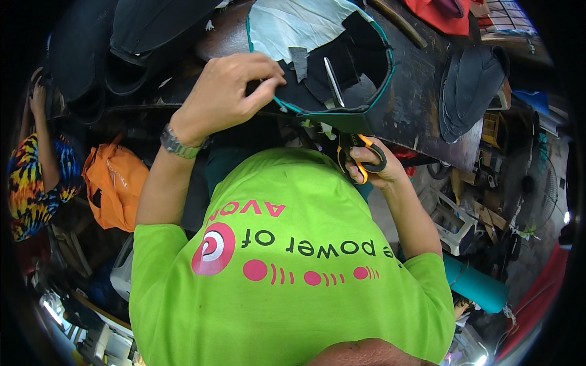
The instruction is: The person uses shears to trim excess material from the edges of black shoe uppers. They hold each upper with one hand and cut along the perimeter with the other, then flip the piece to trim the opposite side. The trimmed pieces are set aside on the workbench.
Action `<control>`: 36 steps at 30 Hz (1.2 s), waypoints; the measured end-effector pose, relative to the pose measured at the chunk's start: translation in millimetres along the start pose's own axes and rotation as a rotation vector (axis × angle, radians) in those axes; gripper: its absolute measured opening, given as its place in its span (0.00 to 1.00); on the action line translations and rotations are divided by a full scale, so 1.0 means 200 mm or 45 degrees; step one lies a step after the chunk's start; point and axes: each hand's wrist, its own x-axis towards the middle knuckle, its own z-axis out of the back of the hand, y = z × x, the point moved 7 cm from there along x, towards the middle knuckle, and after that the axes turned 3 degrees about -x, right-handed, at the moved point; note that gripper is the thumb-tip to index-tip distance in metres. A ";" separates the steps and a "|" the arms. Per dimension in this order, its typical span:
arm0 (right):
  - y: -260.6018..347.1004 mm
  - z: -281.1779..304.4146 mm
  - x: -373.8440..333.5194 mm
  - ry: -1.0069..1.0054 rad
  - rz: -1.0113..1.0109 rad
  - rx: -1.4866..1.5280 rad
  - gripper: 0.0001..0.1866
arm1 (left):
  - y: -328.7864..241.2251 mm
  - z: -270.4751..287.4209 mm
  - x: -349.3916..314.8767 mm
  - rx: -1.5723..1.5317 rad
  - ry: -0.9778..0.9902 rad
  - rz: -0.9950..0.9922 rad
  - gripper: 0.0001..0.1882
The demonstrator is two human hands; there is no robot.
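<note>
A rounded black fabric piece (pixel 360 52) with teal edging lies near the table's front edge, a pale lining (pixel 293 24) showing across its far side. Over its left rim, my left hand (pixel 235 85) is closed, thumb and forefinger tips together; what they pinch, if anything, is hidden. My right hand (pixel 381 168) grips scissors (pixel 364 160) with black and orange-yellow handles, below the piece's near edge. One bright blade shows inside the piece, so the scissors straddle that edge. Small pale scraps or threads (pixel 326 129) hang under the edge by the scissors.
Black padded pieces (pixel 162 24) lie at the table's left, and a stack of black shaped pieces (pixel 470 85) at its right. A stick (pixel 400 23) and red cloth (pixel 436 15) are farther back. An orange bag (pixel 116 183) and another person's arm (pixel 44 134) are at left.
</note>
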 end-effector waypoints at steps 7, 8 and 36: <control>0.01 -0.05 0.01 -0.064 0.033 -0.006 0.19 | 0.00 -0.10 0.13 0.259 -0.110 0.089 0.26; 0.00 -0.06 0.01 -0.064 0.030 -0.009 0.20 | 0.02 -0.13 0.14 0.199 -0.043 0.087 0.24; -0.13 0.09 0.03 0.340 0.187 -0.033 0.31 | -0.11 -0.23 0.13 0.167 0.136 0.017 0.23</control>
